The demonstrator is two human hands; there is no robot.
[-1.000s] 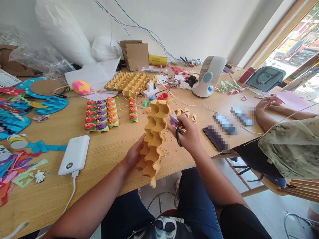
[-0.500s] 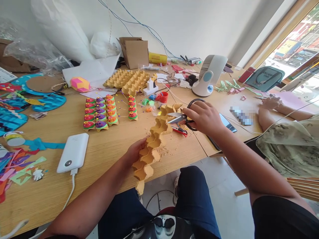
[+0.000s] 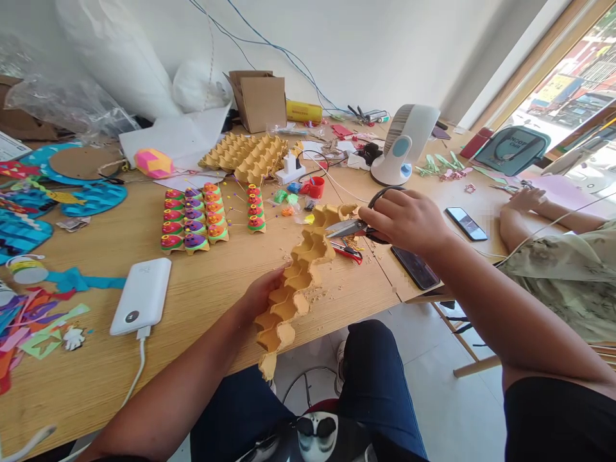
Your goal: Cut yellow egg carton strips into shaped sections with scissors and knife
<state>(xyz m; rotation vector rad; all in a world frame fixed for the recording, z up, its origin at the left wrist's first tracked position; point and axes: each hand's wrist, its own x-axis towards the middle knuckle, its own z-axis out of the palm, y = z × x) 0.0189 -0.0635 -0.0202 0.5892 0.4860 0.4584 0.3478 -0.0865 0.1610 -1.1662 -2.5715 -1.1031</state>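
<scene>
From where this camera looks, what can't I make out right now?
All in the head view:
Left hand: partly hidden behind the egg-carton strip.
Scissors: partly covered by the right hand.
White bag: cut off by the top edge.
Power bank display: too small and faint to read.

Scissors [image 3: 347, 228] at tilted yellow egg carton [image 3: 301, 273]

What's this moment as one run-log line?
left hand: holding egg-tray strip | right hand: holding scissors, blades by strip edge | red cutter: on table
</scene>
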